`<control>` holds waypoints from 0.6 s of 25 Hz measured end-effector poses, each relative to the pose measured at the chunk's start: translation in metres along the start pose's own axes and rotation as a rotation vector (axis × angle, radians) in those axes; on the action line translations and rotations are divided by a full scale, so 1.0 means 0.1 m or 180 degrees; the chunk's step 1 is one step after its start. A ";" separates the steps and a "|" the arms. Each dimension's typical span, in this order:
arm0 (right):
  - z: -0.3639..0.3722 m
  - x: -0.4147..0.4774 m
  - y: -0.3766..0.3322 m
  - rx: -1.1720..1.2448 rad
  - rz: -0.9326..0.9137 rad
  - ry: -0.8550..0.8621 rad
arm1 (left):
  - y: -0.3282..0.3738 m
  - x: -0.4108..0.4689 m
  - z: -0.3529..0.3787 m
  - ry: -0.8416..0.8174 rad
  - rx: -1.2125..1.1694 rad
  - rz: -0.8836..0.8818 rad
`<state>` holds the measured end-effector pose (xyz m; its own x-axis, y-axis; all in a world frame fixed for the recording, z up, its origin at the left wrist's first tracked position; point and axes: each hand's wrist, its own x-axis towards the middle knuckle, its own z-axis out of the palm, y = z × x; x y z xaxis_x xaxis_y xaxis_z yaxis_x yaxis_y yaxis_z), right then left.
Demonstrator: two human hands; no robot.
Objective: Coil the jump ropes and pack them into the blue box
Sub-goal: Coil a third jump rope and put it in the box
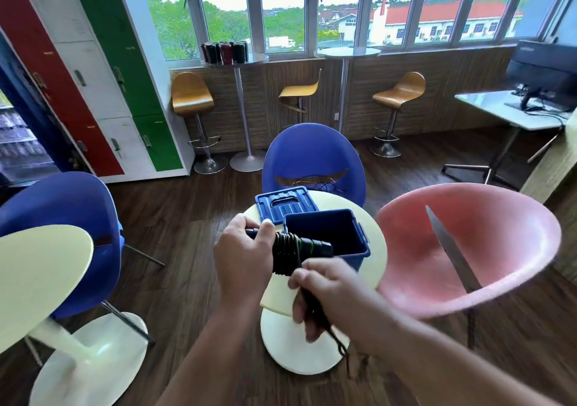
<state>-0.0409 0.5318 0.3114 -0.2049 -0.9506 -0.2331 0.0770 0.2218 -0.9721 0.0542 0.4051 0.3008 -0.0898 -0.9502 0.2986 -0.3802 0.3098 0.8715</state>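
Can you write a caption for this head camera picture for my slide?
Two hands wind a black jump rope around its handles above the open blue box on a round table.

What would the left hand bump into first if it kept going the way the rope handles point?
Probably the blue box. The left hand holds the coiled jump rope with its handles aimed right, at the box's near wall. Depth is unclear in this one view, so they may pass over the rim.

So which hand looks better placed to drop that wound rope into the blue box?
Probably the left hand: it grips the coiled jump rope beside the open blue box, while the right hand holds the loose tail.
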 end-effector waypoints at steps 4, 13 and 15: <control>0.16 -0.05 0.44 0.0727 0.0032 -0.0020 | -0.01 -0.03 0.07 0.0193 -0.0374 -0.0442; -0.22 0.25 0.71 0.1200 -0.0010 -0.0181 | 0.10 -0.08 0.10 0.0034 -0.1909 -0.1572; -0.31 0.32 0.69 0.1096 -0.0150 -0.0369 | 0.12 -0.07 0.08 -0.0158 -0.2044 -0.1596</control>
<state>-0.0729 0.5232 0.2360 -0.1056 -0.9807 -0.1643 0.3981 0.1097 -0.9108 0.0428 0.4150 0.3057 -0.0956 -0.9770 -0.1906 0.2143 -0.2072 0.9545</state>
